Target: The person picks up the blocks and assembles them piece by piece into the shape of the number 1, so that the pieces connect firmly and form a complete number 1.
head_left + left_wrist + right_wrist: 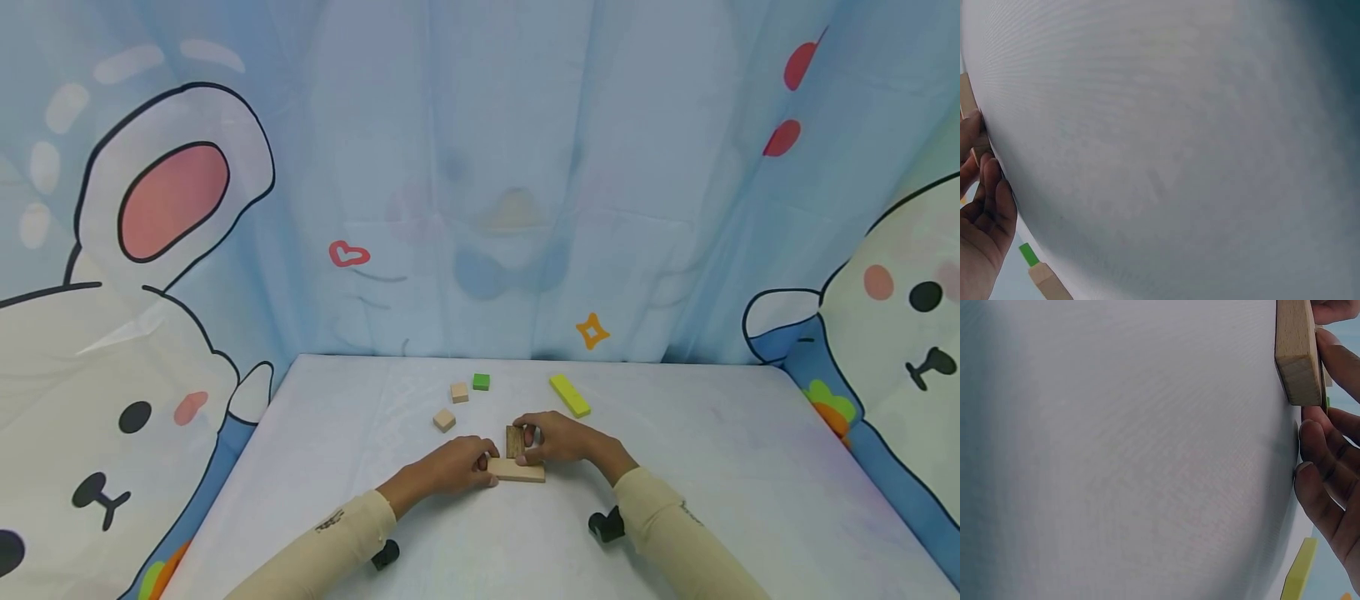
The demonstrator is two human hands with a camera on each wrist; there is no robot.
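A long light wooden block (516,472) lies crosswise in front of the person. My left hand (455,467) pinches its left end, thumb at the near side and fingers behind. Just behind that block is a darker brown wooden block (514,442), which my right hand (564,438) holds between thumb and fingers at its right side. In the right wrist view, the light block (1299,356) shows its end grain, and the right hand (1335,459) has its fingers curled beside it. The left wrist view catches the left hand (988,225) only at its edge.
Beyond the hands are two small wooden cubes (444,420), a green block (481,382) and a long yellow-green block (570,395). All lie on the white-covered table (360,417). A blue cartoon-printed curtain (510,167) stands behind the table.
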